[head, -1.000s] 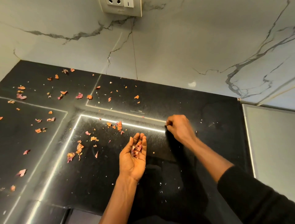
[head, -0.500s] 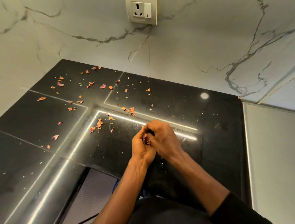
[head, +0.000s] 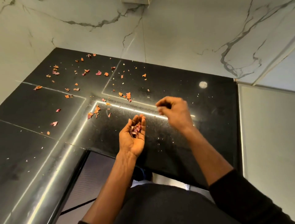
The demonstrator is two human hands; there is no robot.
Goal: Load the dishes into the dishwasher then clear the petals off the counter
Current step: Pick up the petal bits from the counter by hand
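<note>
My left hand (head: 131,140) hovers palm up over the black counter (head: 175,76), fingers nearly straight and together, cradling a small heap of dried pink petals (head: 135,129). Just right of it and a little farther back, my right hand (head: 174,110) is blurred, its fingers curled toward the thumb with nothing visible between them. Several loose orange and pink petals (head: 95,110) are scattered over the counter to the left and toward the back corner (head: 98,73). No dishes or dishwasher are in view.
Marble walls (head: 183,40) close off the counter's back and left sides, with a socket's lower edge (head: 135,1) at the top. A pale tall panel (head: 268,127) borders the right. The counter is L-shaped, and its front edge drops to the floor (head: 89,183).
My right hand left a petal pick-up spot, met the left palm, and has now pulled away to the right. The left hand has opened flat again with the petals in it.
</note>
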